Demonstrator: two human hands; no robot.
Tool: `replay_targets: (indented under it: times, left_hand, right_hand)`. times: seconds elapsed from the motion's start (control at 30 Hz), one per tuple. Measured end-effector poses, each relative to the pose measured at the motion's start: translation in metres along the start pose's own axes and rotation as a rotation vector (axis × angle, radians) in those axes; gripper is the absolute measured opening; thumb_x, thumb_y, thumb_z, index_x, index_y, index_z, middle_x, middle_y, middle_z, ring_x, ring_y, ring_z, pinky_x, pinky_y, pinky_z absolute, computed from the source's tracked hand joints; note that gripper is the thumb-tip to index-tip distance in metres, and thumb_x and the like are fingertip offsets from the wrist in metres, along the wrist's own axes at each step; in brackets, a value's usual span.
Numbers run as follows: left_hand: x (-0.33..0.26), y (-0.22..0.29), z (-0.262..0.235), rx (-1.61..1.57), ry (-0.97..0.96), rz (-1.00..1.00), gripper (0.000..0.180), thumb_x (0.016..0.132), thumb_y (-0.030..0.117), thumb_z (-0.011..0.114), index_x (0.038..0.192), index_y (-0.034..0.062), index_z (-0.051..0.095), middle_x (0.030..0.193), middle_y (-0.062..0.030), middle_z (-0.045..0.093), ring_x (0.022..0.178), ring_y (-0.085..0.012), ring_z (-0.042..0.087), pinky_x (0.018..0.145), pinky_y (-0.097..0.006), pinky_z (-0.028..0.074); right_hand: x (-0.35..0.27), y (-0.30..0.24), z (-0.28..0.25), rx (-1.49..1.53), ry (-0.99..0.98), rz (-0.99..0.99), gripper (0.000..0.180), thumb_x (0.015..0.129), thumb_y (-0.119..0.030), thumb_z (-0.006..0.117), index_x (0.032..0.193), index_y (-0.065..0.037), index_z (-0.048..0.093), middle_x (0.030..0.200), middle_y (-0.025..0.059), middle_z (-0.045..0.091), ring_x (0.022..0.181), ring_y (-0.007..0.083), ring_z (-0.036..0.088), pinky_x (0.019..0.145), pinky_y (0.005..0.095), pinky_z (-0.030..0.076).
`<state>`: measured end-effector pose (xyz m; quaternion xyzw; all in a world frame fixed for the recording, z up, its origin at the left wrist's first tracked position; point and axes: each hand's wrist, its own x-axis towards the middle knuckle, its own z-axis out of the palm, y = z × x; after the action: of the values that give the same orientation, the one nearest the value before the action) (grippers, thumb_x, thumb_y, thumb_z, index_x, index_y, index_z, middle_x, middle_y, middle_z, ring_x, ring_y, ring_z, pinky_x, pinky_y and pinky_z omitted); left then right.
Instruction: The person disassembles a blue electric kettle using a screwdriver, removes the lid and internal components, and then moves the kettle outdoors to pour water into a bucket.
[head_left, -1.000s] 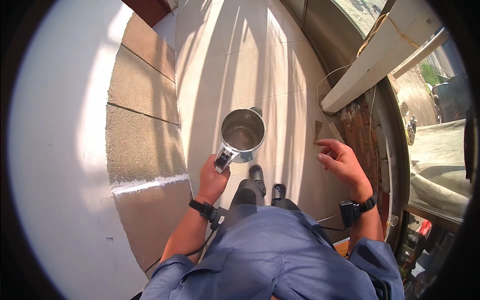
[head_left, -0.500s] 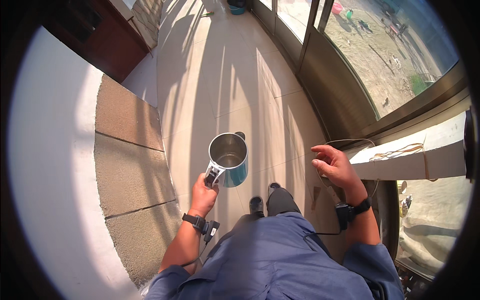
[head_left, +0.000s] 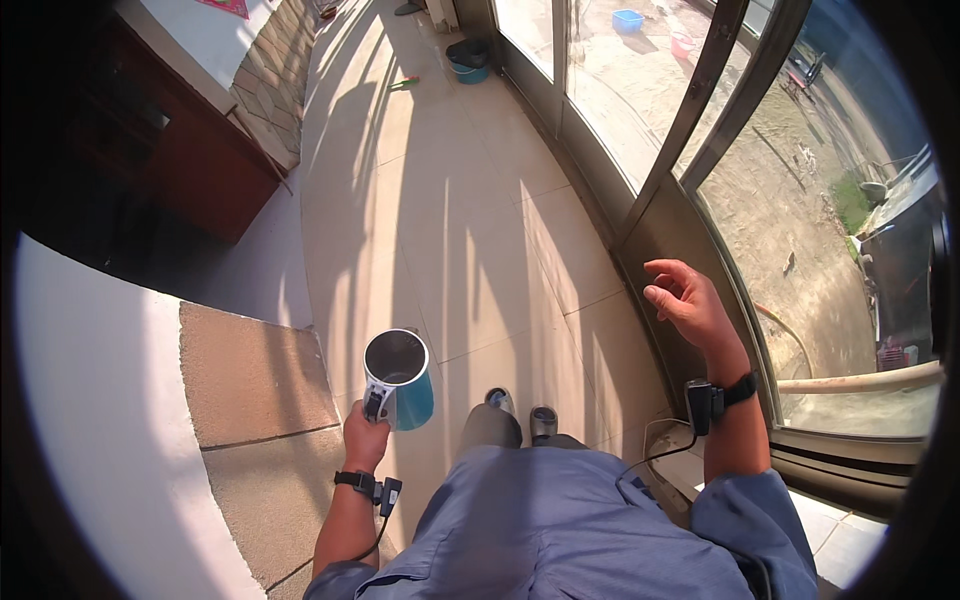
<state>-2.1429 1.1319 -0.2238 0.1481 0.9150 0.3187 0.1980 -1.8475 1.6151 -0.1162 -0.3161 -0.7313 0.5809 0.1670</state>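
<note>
My left hand (head_left: 366, 440) is closed round the white-and-black handle of a blue electric kettle (head_left: 414, 402). The kettle is carried upright in front of me on the left, over the tiled floor. Its top is uncovered, and the grey metal inside shows; I cannot tell how much liquid, if any, is in it. Out to the right, my right hand (head_left: 688, 304) hangs in the air near the window frame, fingers loosely bent and apart, with nothing in it.
Pale floor tiles (head_left: 470, 250) run ahead, striped with shadow. Tan wall panels (head_left: 255, 375) border the left, beyond which is a dark red door (head_left: 215, 160). Metal-framed glass panels (head_left: 620, 100) line the right. Farther along stand a teal bucket (head_left: 470, 68) and a small green object (head_left: 404, 83).
I have stepped forward along the passage; the bucket and red door are nearer. The kettle, still in my left hand, sits lower and farther left in view. The white ledge on the right has passed behind.
</note>
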Motion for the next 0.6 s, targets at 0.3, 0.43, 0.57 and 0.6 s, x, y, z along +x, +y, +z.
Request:
replay_targets:
  times: [0.3, 0.43, 0.57, 0.6]
  left_hand:
    - [0.28, 0.094, 0.036, 0.063, -0.08, 0.044, 0.023, 0.079, 0.003, 0.068, 0.102, 0.0013, 0.067, 0.092, -0.0163, 0.076, 0.087, -0.0344, 0.075, 0.082, -0.043, 0.058]
    - [0.392, 0.179, 0.06, 0.085, -0.125, 0.159, 0.021, 0.079, 0.005, 0.071, 0.099, 0.0016, 0.065, 0.089, -0.0175, 0.074, 0.083, -0.0344, 0.074, 0.079, -0.043, 0.058]
    - [0.497, 0.249, 0.085, 0.043, -0.166, 0.12, 0.02, 0.08, 0.002, 0.07, 0.099, 0.0032, 0.067, 0.087, -0.0069, 0.072, 0.079, -0.0186, 0.068, 0.076, -0.035, 0.057]
    - [0.521, 0.274, 0.094, 0.055, -0.164, 0.153, 0.021, 0.08, 0.004, 0.07, 0.101, 0.003, 0.066, 0.088, -0.0098, 0.072, 0.081, -0.0233, 0.07, 0.077, -0.038, 0.057]
  right_hand:
    - [0.316, -0.104, -0.059, -0.05, 0.314, -0.212, 0.043, 0.097, -0.021, 0.078, 0.134, -0.002, 0.068, 0.101, 0.0061, 0.068, 0.081, 0.0123, 0.063, 0.072, 0.0272, 0.053]
    - [0.443, -0.138, -0.109, -0.121, 0.438, -0.33, 0.043, 0.099, -0.024, 0.079, 0.134, -0.002, 0.068, 0.097, 0.0054, 0.069, 0.076, 0.0108, 0.063, 0.07, 0.026, 0.054]
    - [0.566, -0.167, -0.139, -0.135, 0.546, -0.416, 0.043, 0.1, -0.025, 0.078, 0.134, -0.001, 0.068, 0.092, 0.004, 0.069, 0.075, 0.0099, 0.063, 0.069, 0.0255, 0.054]
    - [0.597, -0.172, -0.149, -0.131, 0.567, -0.44, 0.042, 0.1, -0.025, 0.078, 0.133, -0.001, 0.068, 0.092, 0.0037, 0.069, 0.075, 0.0095, 0.062, 0.069, 0.0256, 0.053]
